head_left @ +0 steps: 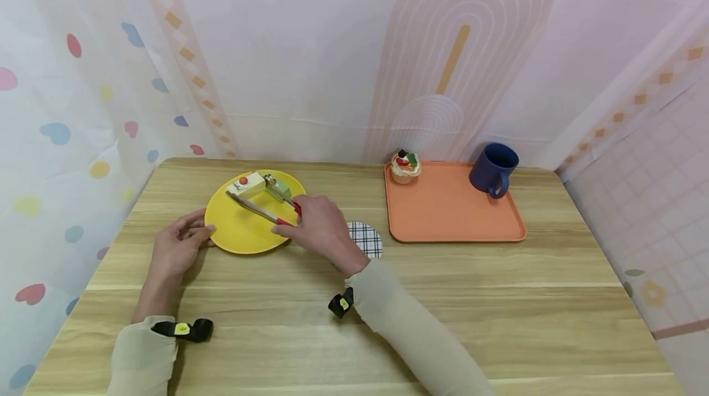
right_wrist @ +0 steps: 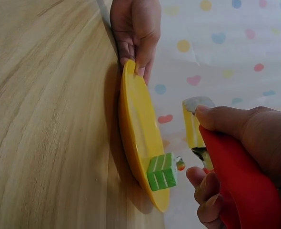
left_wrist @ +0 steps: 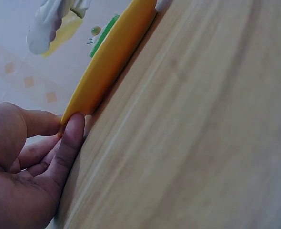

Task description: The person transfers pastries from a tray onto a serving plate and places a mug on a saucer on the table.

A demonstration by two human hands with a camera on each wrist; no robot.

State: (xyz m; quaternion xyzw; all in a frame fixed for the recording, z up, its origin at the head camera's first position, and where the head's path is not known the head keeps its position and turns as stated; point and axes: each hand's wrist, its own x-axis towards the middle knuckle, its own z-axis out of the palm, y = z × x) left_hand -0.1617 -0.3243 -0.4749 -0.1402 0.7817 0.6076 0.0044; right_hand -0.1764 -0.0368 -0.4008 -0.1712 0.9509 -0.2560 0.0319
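Observation:
My left hand (head_left: 176, 245) pinches the left rim of a yellow plate (head_left: 235, 236) between thumb and fingers. With my right hand (head_left: 321, 226) I grip tongs (head_left: 256, 209) that have red handles (right_wrist: 245, 186). Between the tong arms is a pale yellow cake slice (head_left: 247, 185) with white topping and a small orange ball. The right wrist view shows this slice raised off the plate. A green layered cake piece (right_wrist: 162, 172) stands on the plate, partly hidden behind the tongs in the head view.
A round checked coaster (head_left: 365, 239) lies partly under my right wrist. To the right, an orange tray (head_left: 443, 211) carries a cupcake (head_left: 405, 167) at its back left corner and a dark blue mug (head_left: 493, 169) at its back right. Patterned curtains rise behind the wooden table (head_left: 277, 334).

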